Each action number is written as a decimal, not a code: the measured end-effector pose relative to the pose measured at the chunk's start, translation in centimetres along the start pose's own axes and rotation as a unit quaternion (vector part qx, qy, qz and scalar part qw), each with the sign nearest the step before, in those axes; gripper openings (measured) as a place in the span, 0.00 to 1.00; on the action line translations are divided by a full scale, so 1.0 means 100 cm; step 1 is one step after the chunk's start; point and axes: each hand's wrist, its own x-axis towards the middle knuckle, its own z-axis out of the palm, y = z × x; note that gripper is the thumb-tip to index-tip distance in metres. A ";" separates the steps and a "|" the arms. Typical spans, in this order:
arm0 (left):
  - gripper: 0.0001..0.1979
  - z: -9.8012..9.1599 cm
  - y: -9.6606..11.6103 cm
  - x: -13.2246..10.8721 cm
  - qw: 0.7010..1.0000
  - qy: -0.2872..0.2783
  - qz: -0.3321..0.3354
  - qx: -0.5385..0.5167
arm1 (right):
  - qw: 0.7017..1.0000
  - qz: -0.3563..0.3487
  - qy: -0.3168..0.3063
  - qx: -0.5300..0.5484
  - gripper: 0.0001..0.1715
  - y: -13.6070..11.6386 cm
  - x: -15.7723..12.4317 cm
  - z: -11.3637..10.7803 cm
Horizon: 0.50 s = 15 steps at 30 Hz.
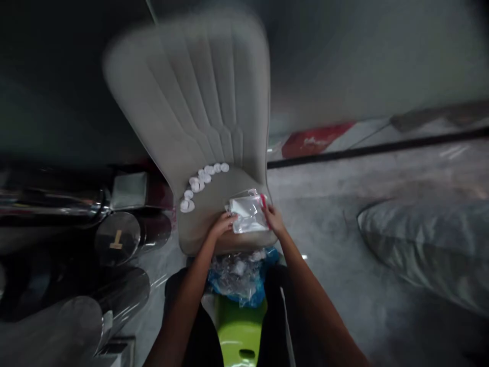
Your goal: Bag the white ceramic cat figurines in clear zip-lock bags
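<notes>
Both my hands hold a clear plastic zip bag (250, 214) with a red strip at its right end, over the front of a grey padded chair (217, 204). My left hand (224, 224) is closed on the bag's left edge. At the red strip, the fingers of my right hand (273, 218) pinch the other end. Something white shows inside or beneath the plastic; blur hides what it is. Several small white round pieces (196, 184) lie in a curved row on the left of the seat.
Crumpled clear and blue plastic bags (240, 275) lie between my knees, above a green stool (240, 331). Shiny dark cylinders (118, 237) stand at the left, near a pale box (130, 190). A large grey wrapped bundle (424, 244) rests on the floor at right.
</notes>
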 end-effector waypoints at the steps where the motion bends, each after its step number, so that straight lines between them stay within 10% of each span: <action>1: 0.18 -0.010 -0.018 0.020 1.000 -0.017 -0.004 -0.002 | 1.000 0.003 0.029 0.001 0.38 0.025 0.014 0.003; 3: 0.24 -0.025 -0.051 0.044 0.999 -0.049 -0.009 -0.013 | 0.996 -0.010 0.085 0.003 0.35 0.064 0.029 0.005; 7: 0.27 -0.040 -0.080 0.049 0.973 -0.038 0.207 0.093 | 0.964 -0.174 0.195 -0.039 0.28 0.083 0.038 0.001; 15: 0.32 -0.069 -0.079 0.041 0.744 0.234 0.450 0.436 | 0.866 -0.394 0.225 -0.211 0.27 0.083 0.043 0.008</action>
